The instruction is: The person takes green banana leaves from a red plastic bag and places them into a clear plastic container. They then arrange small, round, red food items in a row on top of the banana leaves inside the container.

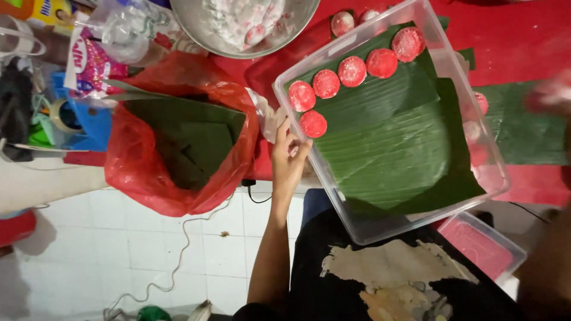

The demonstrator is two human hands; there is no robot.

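The left hand (289, 156) rests at the near-left edge of the clear tub (416, 229), its fingers (284, 132) loosely curled and released, holding nothing, the fingertips just beside a red cake (313, 123) that lies on the banana leaf (386, 137) lining the tub. Five more red cakes (352, 71) sit in a row from 9 o'clock of the leaf toward 1 o'clock, touching or nearly touching one another. The right hand (550, 95) shows only as a blur at 3 o'clock of the frame, beyond the tub's wall; whether its fingers grip anything cannot be told. At 9 o'clock of the tub a red bag (148, 172) stands open with folded leaves (190, 137) inside. At 12 o'clock a metal bowl (196, 30) holds floured pieces on the red tabletop (517, 35). A small tub (482, 246) with pink contents sits at 5 o'clock.
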